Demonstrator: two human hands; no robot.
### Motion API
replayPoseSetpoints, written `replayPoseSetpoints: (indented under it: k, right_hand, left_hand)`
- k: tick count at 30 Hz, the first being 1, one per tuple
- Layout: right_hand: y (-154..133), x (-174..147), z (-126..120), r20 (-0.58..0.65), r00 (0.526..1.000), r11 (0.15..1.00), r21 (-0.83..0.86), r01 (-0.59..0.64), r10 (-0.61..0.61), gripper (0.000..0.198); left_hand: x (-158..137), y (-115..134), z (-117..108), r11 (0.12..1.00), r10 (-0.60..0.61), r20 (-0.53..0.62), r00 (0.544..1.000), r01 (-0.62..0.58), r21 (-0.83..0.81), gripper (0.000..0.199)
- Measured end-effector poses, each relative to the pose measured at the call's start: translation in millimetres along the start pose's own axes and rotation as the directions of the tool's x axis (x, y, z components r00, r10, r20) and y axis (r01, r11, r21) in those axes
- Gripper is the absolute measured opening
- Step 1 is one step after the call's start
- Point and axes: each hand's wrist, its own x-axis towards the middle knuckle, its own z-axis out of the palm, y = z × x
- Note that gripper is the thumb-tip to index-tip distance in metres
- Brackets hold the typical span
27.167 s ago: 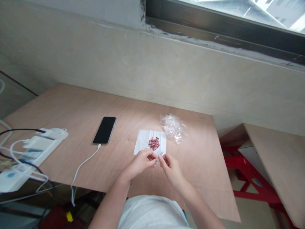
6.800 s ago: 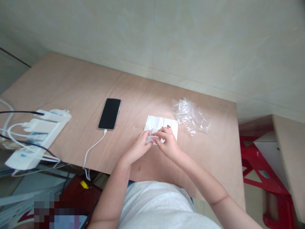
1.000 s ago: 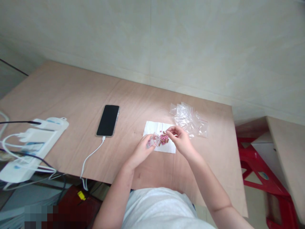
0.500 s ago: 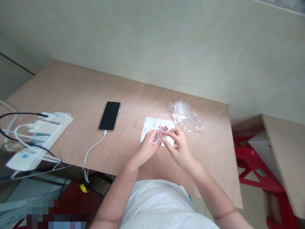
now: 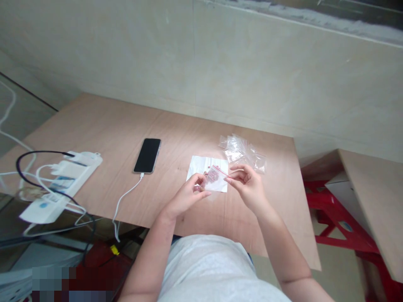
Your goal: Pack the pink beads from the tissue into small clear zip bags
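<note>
A small clear zip bag (image 5: 215,175) with a red line along its top edge hangs over the white paper (image 5: 193,164). My right hand (image 5: 248,184) pinches its right corner between thumb and fingertips. To the left of the bag is my left hand (image 5: 189,193), thumb and forefinger apart, the other fingers curled. Its fingertips are close to the bag's side; whether they touch it I cannot tell. Small dark red pieces (image 5: 209,167) lie on the paper, partly hidden behind the bag. Some reddish bits show through the plastic, but I cannot tell whether they are inside.
A loose heap of clear zip bags (image 5: 241,152) lies beyond my right hand. To the left, a black-screened phone (image 5: 147,155) has a white cable (image 5: 126,193) plugged in. A white power strip (image 5: 63,186) with several cords is at the table's left edge. Red stools (image 5: 336,218) stand at right.
My hands have moved apart. My left fingers have loosened from the bag, which now hangs flatter from my right hand with its red line showing. The view has tilted up slightly.
</note>
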Motion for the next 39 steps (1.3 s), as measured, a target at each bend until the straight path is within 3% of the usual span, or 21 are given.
replayPoseSetpoints:
  k: [2,6,9,15,20,24,28,34,39]
  right_hand:
    - [-7.6,-1.2,-3.1,0.055,0.998,0.998,-0.061,0.023,-0.020,0.029]
    - [-21.9,-3.0,-5.7,0.211,0.976,0.967,-0.236,0.094,-0.043,0.032]
    - [-24.4,-2.1,-6.6,0.263,0.963,0.960,-0.253,0.121,-0.052,0.028]
    - [-7.5,-1.9,-2.4,0.196,0.980,0.998,-0.053,0.027,-0.016,0.024]
    - [4.2,-5.6,10.4,0.194,0.978,0.996,-0.036,-0.077,0.082,0.019]
    - [2.6,-8.5,12.6,0.131,0.989,0.997,-0.009,-0.071,0.072,0.012]
    - [-1.9,-11.0,10.7,0.150,0.985,0.994,0.046,-0.096,0.088,0.013]
    - [-0.5,-15.7,9.3,0.262,0.942,0.938,0.219,-0.270,0.210,0.020]
    - [6.1,-15.9,8.2,0.272,0.935,0.883,0.349,-0.315,0.226,0.019]
  left_hand:
    - [-2.6,2.5,-3.6,0.999,0.012,0.041,0.999,-0.014,0.042,0.023]
    - [-0.4,18.8,-3.0,0.992,0.105,-0.056,0.993,-0.101,0.074,0.027]
    - [5.6,31.2,-0.2,0.982,0.133,-0.039,0.990,-0.127,0.142,0.017]
    - [12.3,33.6,2.2,0.961,0.115,-0.072,0.991,-0.093,0.260,0.015]
    - [9.9,35.9,10.4,0.940,0.142,-0.123,0.982,-0.095,0.326,0.014]
    - [3.2,42.6,10.7,0.960,0.106,0.005,0.994,-0.103,0.262,0.017]
    - [0.1,44.7,9.1,0.963,0.093,0.126,0.988,-0.122,0.242,0.021]
    - [2.2,43.4,13.5,0.972,0.113,0.077,0.991,-0.126,0.197,0.020]
    - [2.6,39.5,18.5,0.995,0.036,0.167,0.985,-0.051,0.091,0.020]
